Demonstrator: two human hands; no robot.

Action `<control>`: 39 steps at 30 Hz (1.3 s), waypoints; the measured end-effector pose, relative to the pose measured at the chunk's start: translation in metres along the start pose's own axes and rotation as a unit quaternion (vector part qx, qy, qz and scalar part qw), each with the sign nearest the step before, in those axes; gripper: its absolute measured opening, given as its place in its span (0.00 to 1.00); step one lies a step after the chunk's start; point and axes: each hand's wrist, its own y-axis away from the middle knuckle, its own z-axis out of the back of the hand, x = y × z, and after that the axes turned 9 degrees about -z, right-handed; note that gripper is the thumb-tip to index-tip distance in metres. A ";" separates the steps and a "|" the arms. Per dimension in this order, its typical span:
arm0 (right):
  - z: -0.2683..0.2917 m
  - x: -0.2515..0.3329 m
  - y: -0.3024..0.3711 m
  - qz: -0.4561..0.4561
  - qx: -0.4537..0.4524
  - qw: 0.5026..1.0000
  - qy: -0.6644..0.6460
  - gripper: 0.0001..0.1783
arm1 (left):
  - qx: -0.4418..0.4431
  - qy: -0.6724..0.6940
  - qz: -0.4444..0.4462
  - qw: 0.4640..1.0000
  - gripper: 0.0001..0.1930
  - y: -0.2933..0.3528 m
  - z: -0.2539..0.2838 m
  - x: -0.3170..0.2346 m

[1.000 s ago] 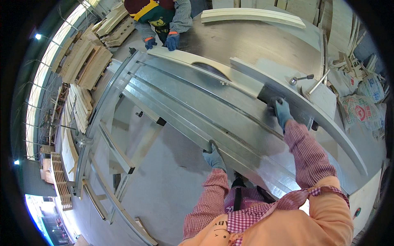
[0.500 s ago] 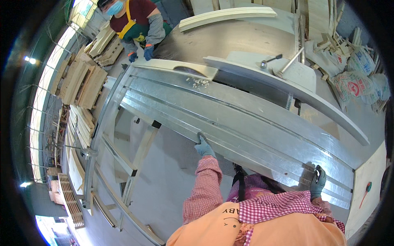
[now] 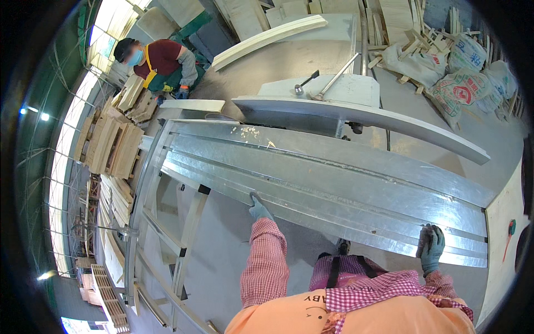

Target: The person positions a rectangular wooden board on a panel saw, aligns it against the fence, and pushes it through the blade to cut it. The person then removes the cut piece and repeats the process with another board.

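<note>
Both my hands wear blue-grey gloves and are at the near edge of a long grooved metal table (image 3: 328, 181). My left hand (image 3: 260, 207) is closed on the edge near its middle, with a digit on top and the other fingers mostly hidden. My right hand (image 3: 431, 246) rests near the right end with its fingers stretched out, holding nothing. Wood chips (image 3: 245, 132) lie on the table's far left part. Beyond them is a pale board (image 3: 193, 105), with a co-worker's gloved hand (image 3: 182, 93) beside it.
A long grey rail (image 3: 361, 114) runs behind the table, with a lever (image 3: 307, 82) and a metal rod (image 3: 336, 78) beyond. Curved strips (image 3: 270, 39) lie farther back. A metal frame (image 3: 167, 234) extends at left, near stacked wood (image 3: 114, 147). Filled sacks (image 3: 459, 89) stand back right.
The view has shifted. The co-worker leans lower, and the pale board has moved left, away from the metal table's far edge. My hands stay at the near edge.
</note>
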 end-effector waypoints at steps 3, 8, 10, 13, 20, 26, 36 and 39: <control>0.008 -0.004 0.002 0.014 -0.022 0.999 0.021 0.27 | 0.030 -0.047 -0.023 0.998 0.48 0.016 0.014 -0.001; 0.023 -0.025 0.014 0.025 -0.031 0.996 0.075 0.25 | 0.061 -0.069 -0.028 0.995 0.45 0.060 0.032 -0.029; 0.033 -0.026 0.015 0.036 -0.021 0.996 0.082 0.25 | 0.018 -0.032 -0.042 0.998 0.43 0.055 0.040 -0.007; 0.051 -0.039 0.026 0.028 -0.034 0.995 0.086 0.24 | 0.052 -0.046 -0.051 0.996 0.35 0.090 0.040 -0.044; 0.052 0.028 -0.019 0.033 -0.086 0.996 0.016 0.08 | 0.215 0.006 -0.125 0.969 0.33 0.029 0.042 -0.013; 0.084 0.007 0.004 -0.013 -0.066 0.997 0.041 0.24 | 0.347 0.205 -0.023 0.915 0.33 -0.009 0.044 0.025; 0.195 -0.314 0.100 -0.608 -0.414 0.482 -0.475 0.35 | 0.281 0.175 -0.019 0.943 0.35 0.107 0.032 0.031; 0.212 -0.396 0.095 -0.547 -0.489 0.310 -0.605 0.33 | 0.277 0.141 -0.027 0.950 0.35 0.151 0.004 0.029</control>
